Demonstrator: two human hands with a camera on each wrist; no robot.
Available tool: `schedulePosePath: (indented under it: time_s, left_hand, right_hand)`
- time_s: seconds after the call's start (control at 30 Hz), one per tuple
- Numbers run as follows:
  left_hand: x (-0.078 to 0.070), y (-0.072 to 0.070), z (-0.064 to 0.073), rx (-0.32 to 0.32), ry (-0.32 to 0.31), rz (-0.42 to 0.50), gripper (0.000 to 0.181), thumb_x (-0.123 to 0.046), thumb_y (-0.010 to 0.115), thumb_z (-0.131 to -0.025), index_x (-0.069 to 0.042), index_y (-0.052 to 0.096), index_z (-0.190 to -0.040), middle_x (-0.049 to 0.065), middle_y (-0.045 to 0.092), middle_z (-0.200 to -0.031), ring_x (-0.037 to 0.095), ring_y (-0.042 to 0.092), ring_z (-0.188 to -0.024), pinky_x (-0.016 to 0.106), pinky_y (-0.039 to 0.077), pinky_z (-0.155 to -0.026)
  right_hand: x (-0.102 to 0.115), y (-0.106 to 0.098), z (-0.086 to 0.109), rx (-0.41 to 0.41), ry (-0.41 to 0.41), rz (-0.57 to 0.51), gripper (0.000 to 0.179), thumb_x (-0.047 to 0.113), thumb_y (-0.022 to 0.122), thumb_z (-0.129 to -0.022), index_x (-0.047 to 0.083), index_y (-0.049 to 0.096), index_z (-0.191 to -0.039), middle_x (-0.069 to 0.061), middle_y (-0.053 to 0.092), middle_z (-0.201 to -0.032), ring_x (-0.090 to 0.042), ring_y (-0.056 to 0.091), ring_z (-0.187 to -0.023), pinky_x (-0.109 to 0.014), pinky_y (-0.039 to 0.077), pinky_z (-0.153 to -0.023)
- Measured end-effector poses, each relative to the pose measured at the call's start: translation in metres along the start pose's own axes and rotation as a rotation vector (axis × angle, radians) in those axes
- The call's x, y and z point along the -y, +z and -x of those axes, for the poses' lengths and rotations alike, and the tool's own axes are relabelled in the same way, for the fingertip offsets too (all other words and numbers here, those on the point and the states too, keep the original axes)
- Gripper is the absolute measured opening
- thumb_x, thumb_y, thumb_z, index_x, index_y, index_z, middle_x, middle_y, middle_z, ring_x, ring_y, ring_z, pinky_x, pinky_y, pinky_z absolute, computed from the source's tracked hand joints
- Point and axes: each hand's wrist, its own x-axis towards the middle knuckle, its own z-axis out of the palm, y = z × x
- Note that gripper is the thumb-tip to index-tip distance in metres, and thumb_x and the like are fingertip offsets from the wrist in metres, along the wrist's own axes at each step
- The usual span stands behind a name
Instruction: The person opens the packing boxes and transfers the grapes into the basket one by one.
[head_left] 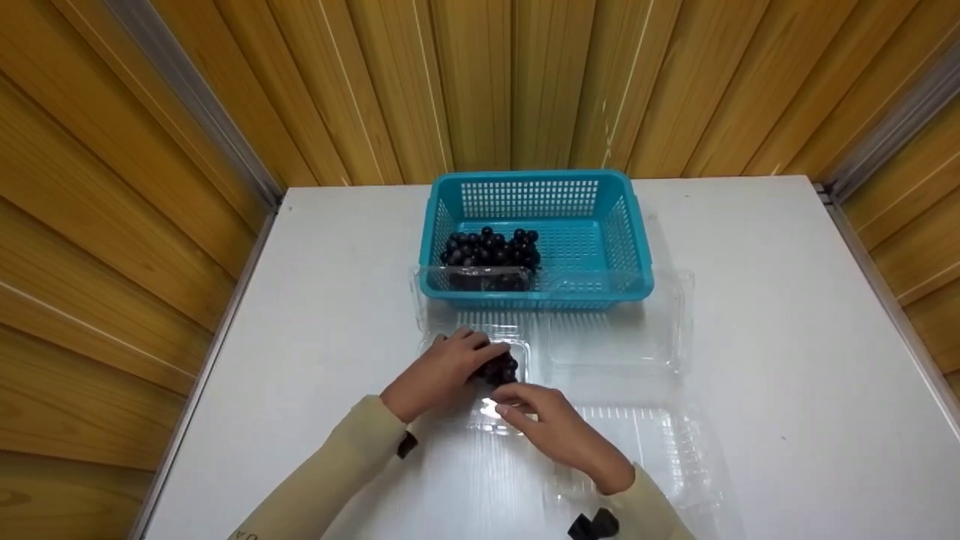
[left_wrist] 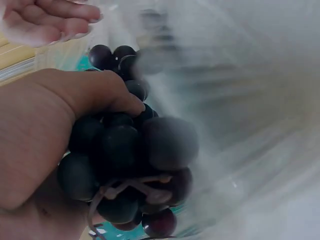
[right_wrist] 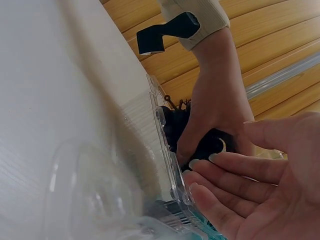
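Note:
A bunch of dark grapes (head_left: 501, 370) is in my left hand (head_left: 446, 371), with the thumb and fingers around it. The left wrist view shows the thumb pressed over the grapes (left_wrist: 122, 145) and a brown stem at one end. The bunch is at a clear plastic box (head_left: 491, 426), whose lid stands open toward the basket; the left hand hides part of it. My right hand (head_left: 555, 424) hovers by the box's near right corner, thumb apart from the fingers. In the right wrist view its fingers (right_wrist: 235, 177) extend toward the bunch and hold nothing.
A teal plastic basket (head_left: 574, 247) stands at the back of the white table (head_left: 337, 285), more dark grapes (head_left: 487, 251) in its left half. Another clear box, with its lid (head_left: 615, 337) and its ribbed part (head_left: 637, 442), lies open to the right. Wood-patterned walls (head_left: 510, 90) enclose the table.

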Motion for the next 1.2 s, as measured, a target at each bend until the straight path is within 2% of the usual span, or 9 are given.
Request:
schedulePosePath:
  time_s: [0.13, 0.37, 0.53, 0.73, 0.97, 1.2]
  left_hand:
    - [-0.002, -0.013, 0.000, -0.008, -0.002, -0.014, 0.060, -0.006, 0.069, -0.088, -0.029, 0.050, -0.140, 0.001, 0.061, -0.122, 0.019, 0.054, -0.113, 0.043, 0.053, -0.085]
    - [-0.006, -0.030, -0.001, -0.047, 0.012, -0.022, 0.066, -0.012, 0.078, -0.081, -0.028, 0.052, -0.139, 0.001, 0.062, -0.121, 0.019, 0.052, -0.112, 0.040, 0.052, -0.093]
    - [-0.010, -0.042, -0.004, -0.088, 0.028, -0.062, 0.065, -0.008, 0.078, -0.078, -0.025, 0.054, -0.137, 0.001, 0.062, -0.118, 0.018, 0.053, -0.110, 0.040, 0.053, -0.092]
    - [-0.015, -0.061, -0.007, -0.109, 0.018, -0.116, 0.065, -0.009, 0.077, -0.080, -0.025, 0.052, -0.138, 0.001, 0.060, -0.120, 0.020, 0.051, -0.110, 0.042, 0.050, -0.094]
    - [-0.017, -0.087, -0.014, -0.163, 0.038, -0.135, 0.060, -0.008, 0.071, -0.085, -0.025, 0.050, -0.139, 0.001, 0.061, -0.119, 0.019, 0.051, -0.112, 0.037, 0.051, -0.082]
    - [-0.019, -0.105, -0.028, -0.193, 0.058, -0.159, 0.061, -0.011, 0.071, -0.086, -0.026, 0.049, -0.141, 0.002, 0.060, -0.123, 0.020, 0.050, -0.116, 0.043, 0.052, -0.088]
  right_hand:
    - [0.000, 0.000, 0.000, -0.030, -0.014, -0.008, 0.029, 0.031, 0.053, -0.100, 0.014, 0.063, -0.121, -0.010, 0.066, -0.120, -0.020, 0.063, -0.113, -0.034, 0.051, -0.097]
    - [0.001, -0.003, 0.001, -0.087, -0.028, 0.004, 0.026, 0.032, 0.054, -0.099, 0.016, 0.064, -0.118, -0.004, 0.067, -0.118, -0.019, 0.064, -0.110, -0.035, 0.051, -0.098]
    - [0.003, -0.007, 0.003, -0.119, -0.031, 0.019, 0.029, 0.034, 0.053, -0.099, 0.015, 0.064, -0.119, -0.007, 0.067, -0.120, -0.020, 0.064, -0.109, -0.039, 0.051, -0.097]
    - [0.005, -0.015, 0.005, -0.145, -0.017, 0.014, 0.030, 0.035, 0.051, -0.100, 0.017, 0.063, -0.121, -0.007, 0.066, -0.121, -0.018, 0.063, -0.111, -0.039, 0.051, -0.098]
    - [0.010, -0.024, 0.008, -0.233, -0.022, -0.010, 0.025, 0.033, 0.054, -0.099, 0.024, 0.063, -0.121, 0.003, 0.067, -0.122, -0.014, 0.062, -0.115, -0.038, 0.050, -0.099]
    - [0.015, -0.034, 0.011, -0.295, -0.041, -0.030, 0.030, 0.028, 0.055, -0.099, 0.021, 0.060, -0.127, 0.003, 0.063, -0.129, -0.016, 0.058, -0.122, -0.041, 0.048, -0.101]
